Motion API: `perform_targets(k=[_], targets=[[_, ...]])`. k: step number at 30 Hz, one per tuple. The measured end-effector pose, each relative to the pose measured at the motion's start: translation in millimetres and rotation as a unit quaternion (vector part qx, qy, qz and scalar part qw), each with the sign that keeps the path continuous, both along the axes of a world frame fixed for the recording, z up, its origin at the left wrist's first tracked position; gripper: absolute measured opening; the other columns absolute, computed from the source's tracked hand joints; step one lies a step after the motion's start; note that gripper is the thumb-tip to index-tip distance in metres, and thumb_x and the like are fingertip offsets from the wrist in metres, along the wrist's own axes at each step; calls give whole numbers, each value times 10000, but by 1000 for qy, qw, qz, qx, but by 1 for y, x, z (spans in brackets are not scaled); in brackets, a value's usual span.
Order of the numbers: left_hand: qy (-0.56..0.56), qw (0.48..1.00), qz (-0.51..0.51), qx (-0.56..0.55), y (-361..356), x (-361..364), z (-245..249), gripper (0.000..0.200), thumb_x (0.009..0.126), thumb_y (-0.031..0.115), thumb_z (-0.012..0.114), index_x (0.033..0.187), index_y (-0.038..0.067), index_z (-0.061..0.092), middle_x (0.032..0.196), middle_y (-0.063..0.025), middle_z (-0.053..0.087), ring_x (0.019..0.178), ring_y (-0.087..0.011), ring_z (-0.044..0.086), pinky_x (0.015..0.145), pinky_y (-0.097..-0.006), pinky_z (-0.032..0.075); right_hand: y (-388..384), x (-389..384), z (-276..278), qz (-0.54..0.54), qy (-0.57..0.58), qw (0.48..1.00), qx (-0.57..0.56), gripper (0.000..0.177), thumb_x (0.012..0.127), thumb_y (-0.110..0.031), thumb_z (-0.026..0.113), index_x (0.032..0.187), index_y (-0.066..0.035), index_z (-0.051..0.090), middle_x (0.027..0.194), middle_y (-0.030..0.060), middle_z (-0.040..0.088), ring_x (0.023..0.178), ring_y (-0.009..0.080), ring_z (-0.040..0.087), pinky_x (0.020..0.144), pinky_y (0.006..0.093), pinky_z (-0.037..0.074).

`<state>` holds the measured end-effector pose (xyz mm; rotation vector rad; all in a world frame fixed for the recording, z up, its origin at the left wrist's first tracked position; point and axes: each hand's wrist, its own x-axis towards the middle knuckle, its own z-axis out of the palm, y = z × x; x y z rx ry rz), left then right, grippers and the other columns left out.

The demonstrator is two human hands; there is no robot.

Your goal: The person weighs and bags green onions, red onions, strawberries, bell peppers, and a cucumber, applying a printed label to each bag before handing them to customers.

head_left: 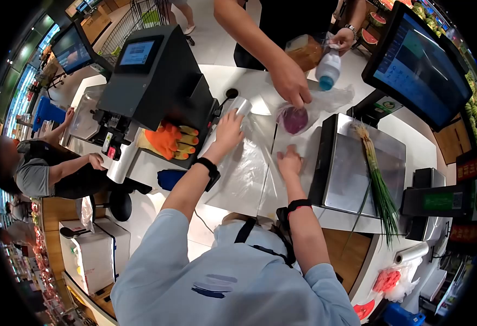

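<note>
My left hand (230, 132) lies on the roll of clear plastic bags (242, 105), its fingers stretched out over the film. A loose sheet of clear plastic (243, 174) spreads over the counter between my forearms. Just right of that sheet, my right hand (290, 161) is low over the counter with its fingers apart, and nothing shows in it. Beyond it, another person's hand (292, 81) holds a clear bag with a round purple item (293, 119). To the right, a bunch of green onions (376, 179) lies across the metal scale (339, 168).
The person opposite also holds a white bottle with a blue cap (328, 69) and a brown package (305, 52). A dark label printer (157, 76) stands left, beside orange and yellow gloves (170, 140). A monitor (420, 65) rises at right. Another person (37, 168) is far left.
</note>
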<state>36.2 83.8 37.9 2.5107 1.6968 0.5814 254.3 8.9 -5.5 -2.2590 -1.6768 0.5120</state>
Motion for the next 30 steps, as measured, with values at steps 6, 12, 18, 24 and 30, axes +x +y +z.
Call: perform_targets(k=[6,12,18,24,30], targets=[[65,997,0,44,22,13,-9,709,582,127,689,1238,110,422,1285,-150,373,1163,-324,374,929,-409,343,-25,-7,20,19,133,990,49,200,814,-238,560,840,-43,523,763,179,606,748,386,578,675,466,454],[125,990,3,72,16,50,-16,824,565,106,674,1323,181,358,1322,-148,353,1167,-327,375,941,-414,328,-72,-1,115,95,94,989,55,147,841,-192,524,807,-49,511,702,184,594,696,393,573,604,486,435],[85,996,26,14,21,61,-11,813,582,142,664,1330,191,350,1330,-137,346,1105,-327,441,891,-418,381,-125,30,121,65,106,992,16,159,859,-201,501,800,-54,490,597,169,567,590,391,563,529,482,414],[98,991,60,-67,39,53,-13,835,624,227,673,1362,196,285,1280,-143,375,977,-323,510,765,-400,474,-188,38,146,107,174,979,-3,164,860,-178,516,764,-54,468,580,150,571,531,365,550,479,433,408],[77,990,77,-84,40,49,-5,800,687,268,669,1370,172,264,1306,-188,371,1053,-330,493,838,-412,450,-255,118,250,63,376,924,-23,99,778,-83,622,726,-42,548,531,19,573,424,95,487,417,219,332]])
